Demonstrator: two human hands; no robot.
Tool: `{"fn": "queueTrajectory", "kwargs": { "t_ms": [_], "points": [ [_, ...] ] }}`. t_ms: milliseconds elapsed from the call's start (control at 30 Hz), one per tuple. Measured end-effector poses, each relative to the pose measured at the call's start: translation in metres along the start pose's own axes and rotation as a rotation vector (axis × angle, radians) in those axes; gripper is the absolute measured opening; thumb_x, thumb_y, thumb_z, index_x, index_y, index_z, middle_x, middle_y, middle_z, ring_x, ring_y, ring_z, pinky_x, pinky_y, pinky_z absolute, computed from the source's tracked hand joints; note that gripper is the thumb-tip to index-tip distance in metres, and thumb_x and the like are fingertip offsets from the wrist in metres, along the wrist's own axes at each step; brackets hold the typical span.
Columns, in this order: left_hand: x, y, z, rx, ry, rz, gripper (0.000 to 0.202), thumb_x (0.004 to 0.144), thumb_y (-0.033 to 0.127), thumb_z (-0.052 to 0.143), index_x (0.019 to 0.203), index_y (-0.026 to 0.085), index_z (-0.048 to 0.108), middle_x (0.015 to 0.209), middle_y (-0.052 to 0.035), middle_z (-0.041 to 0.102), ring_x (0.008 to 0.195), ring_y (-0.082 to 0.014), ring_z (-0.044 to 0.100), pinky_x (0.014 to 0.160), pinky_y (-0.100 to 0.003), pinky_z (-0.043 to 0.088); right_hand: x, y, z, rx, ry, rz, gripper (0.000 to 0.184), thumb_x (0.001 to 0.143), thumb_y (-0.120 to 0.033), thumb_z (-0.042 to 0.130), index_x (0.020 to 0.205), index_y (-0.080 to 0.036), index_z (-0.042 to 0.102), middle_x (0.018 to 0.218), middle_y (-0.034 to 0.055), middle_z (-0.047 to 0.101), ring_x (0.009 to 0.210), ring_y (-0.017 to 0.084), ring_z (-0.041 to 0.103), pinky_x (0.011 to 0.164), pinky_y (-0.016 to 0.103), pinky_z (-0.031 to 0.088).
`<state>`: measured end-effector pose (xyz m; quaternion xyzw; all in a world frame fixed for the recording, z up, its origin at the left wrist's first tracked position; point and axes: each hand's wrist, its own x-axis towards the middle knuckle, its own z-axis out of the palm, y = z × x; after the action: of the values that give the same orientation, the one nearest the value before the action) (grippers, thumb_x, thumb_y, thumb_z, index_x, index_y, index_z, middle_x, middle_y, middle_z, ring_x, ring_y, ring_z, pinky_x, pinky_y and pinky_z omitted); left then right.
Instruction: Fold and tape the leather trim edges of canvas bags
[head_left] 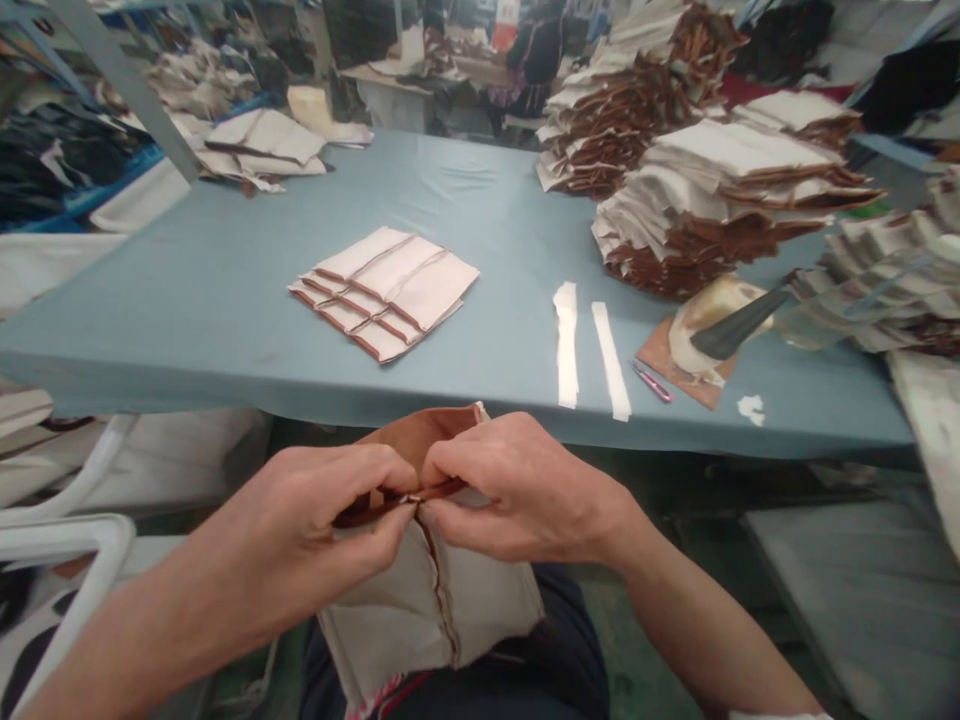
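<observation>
Over my lap I hold a brown and white fabric piece (435, 600) with a seam down its middle. My left hand (315, 520) pinches its brown top edge from the left, fingers closed. My right hand (510, 490) pinches the same edge from the right, fingers closed, thumb tips almost meeting. The white part hangs down below both hands. Just beyond my hands lies the front edge of the blue table (187, 300).
On the table: a fanned set of white pieces with brown edges (386, 290), two white strips (589, 345), small pink snips (651, 382), a dark tool on a scrap (731, 330). Tall stacks of pieces (720, 190) fill the right. A white chair frame (67, 560) is at left.
</observation>
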<state>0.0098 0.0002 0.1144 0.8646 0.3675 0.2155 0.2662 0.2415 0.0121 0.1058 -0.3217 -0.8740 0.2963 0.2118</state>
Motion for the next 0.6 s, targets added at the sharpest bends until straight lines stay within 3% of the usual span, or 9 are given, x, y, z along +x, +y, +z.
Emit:
{"fn": "queueTrajectory", "kwargs": {
  "t_ms": [167, 300, 367, 467, 600],
  "points": [
    [0.000, 0.003, -0.001, 0.092, 0.074, 0.088, 0.020, 0.097, 0.016, 0.052, 0.081, 0.023, 0.062, 0.069, 0.0063, 0.066, 0.060, -0.0098, 0.061, 0.057, -0.022, 0.041, -0.001, -0.002, 0.004, -0.034, 0.038, 0.020, 0.011, 0.090, -0.023, 0.058, 0.080, -0.019, 0.060, 0.072, 0.0013, 0.069, 0.065, 0.014, 0.054, 0.063, 0.030, 0.030],
    [-0.004, 0.007, -0.005, 0.248, 0.061, 0.165, 0.028, 0.106, 0.017, 0.045, 0.086, 0.023, 0.063, 0.083, -0.0010, 0.075, 0.069, -0.0148, 0.070, 0.059, -0.024, 0.049, 0.004, 0.000, 0.002, 0.181, 0.115, -0.002, 0.004, 0.079, -0.018, 0.059, 0.076, -0.020, 0.056, 0.064, -0.0063, 0.055, 0.059, 0.011, 0.046, 0.061, 0.027, 0.029],
    [-0.007, 0.006, -0.004, 0.300, 0.061, 0.215, 0.028, 0.108, 0.016, 0.041, 0.097, 0.022, 0.066, 0.095, -0.0037, 0.079, 0.077, -0.0166, 0.074, 0.064, -0.024, 0.055, 0.005, 0.001, -0.002, 0.310, 0.109, 0.010, 0.007, 0.077, -0.016, 0.060, 0.075, -0.020, 0.055, 0.064, -0.0076, 0.051, 0.060, 0.010, 0.045, 0.060, 0.025, 0.031],
    [-0.013, 0.000, -0.001, 0.344, 0.048, 0.307, 0.037, 0.107, 0.008, 0.036, 0.120, 0.023, 0.067, 0.104, -0.0016, 0.080, 0.089, -0.0165, 0.078, 0.081, -0.022, 0.062, 0.005, 0.003, -0.006, 0.525, 0.019, 0.071, 0.006, 0.074, -0.016, 0.062, 0.074, -0.020, 0.057, 0.067, -0.0072, 0.053, 0.062, 0.009, 0.046, 0.060, 0.023, 0.034],
    [-0.021, -0.004, 0.007, 0.334, 0.061, 0.315, 0.053, 0.102, -0.001, 0.033, 0.133, 0.027, 0.067, 0.109, 0.0010, 0.083, 0.097, -0.0173, 0.080, 0.096, -0.026, 0.063, 0.005, 0.011, -0.004, 0.898, -0.176, 0.267, 0.007, 0.074, -0.024, 0.065, 0.077, -0.018, 0.062, 0.067, -0.0074, 0.053, 0.059, 0.008, 0.040, 0.056, 0.022, 0.035]
  ]
}}
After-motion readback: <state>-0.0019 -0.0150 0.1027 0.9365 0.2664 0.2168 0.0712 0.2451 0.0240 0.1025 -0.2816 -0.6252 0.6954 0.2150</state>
